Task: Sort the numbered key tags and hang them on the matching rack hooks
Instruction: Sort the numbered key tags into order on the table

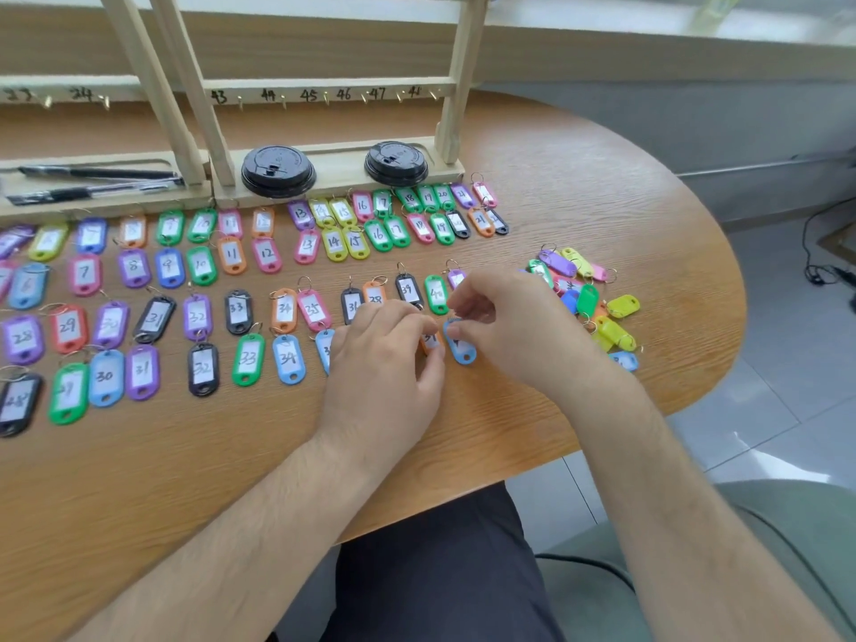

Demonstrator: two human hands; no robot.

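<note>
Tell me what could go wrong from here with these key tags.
1. The loose pile of unsorted tags sits close to the table edge, beside the right hand, which pinches the light blue tag. A forearm sweep could knock some off.
2. The left hand, holding the orange tag, lies over the sorted row and could shove neighbours such as the blue 34 tag out of order.
3. Several labels are faint, so a misread number seems possible.

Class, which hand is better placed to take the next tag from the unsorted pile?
Probably the right hand: it is next to the unsorted pile once it drops the blue tag; the left hand, pinching an orange tag, is farther off.
</note>
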